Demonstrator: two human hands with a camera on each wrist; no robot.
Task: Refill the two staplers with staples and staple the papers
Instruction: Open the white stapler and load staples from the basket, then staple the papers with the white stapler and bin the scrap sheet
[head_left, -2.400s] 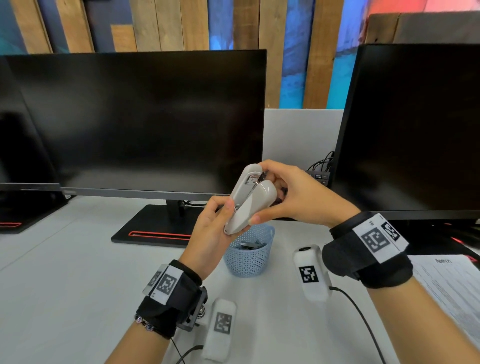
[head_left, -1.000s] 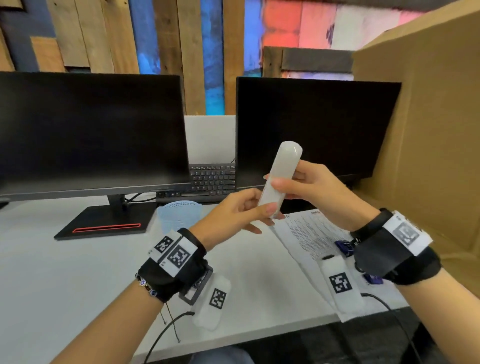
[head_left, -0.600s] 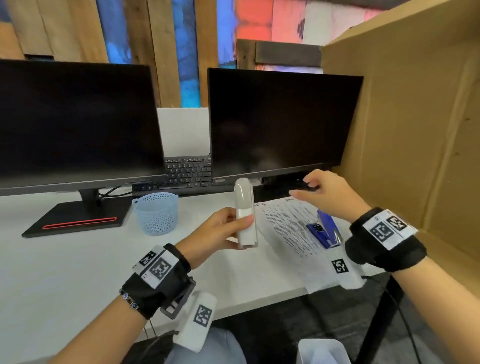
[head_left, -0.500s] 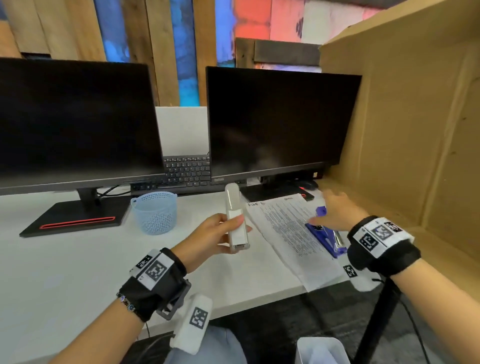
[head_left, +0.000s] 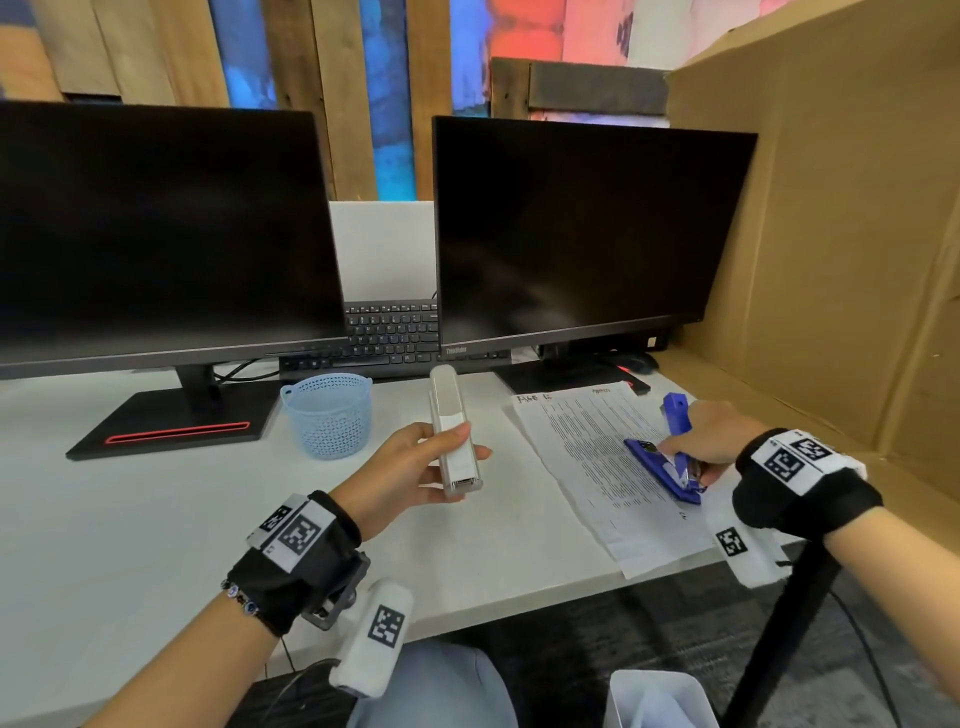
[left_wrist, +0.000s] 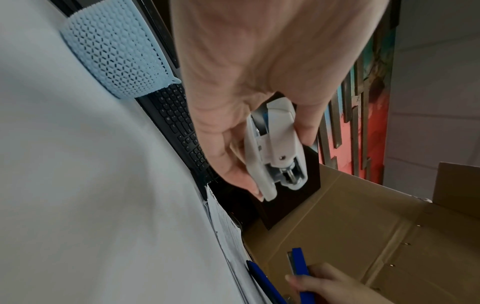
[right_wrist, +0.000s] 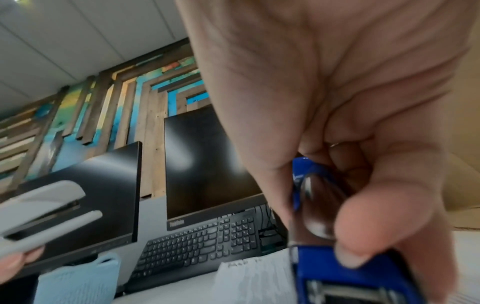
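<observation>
White stapler is in the left hand, held closed above the desk, long axis pointing near-to-far. Thumb lies on top, fingers curl underneath; left wrist view shows the same hold at the hinge end.

Blue stapler lies on the papers at the right of the desk, hinged open with its top arm tilted up toward the far side. Right hand is clamped on it: fingers are wrapped round the raised arm, and the thumb presses near the hinge. Right wrist view shows the thumb on blue plastic and a metal part behind it. Can't tell whether staples are loaded.

Papers are a printed stack, the near corner hanging just over the desk's front edge.

Light blue mesh basket sits left of the white stapler, near the left monitor and its stand. Right monitor stands behind the papers. Black keyboard lies between the monitors at the far side. Cardboard panel walls off the right side.
</observation>
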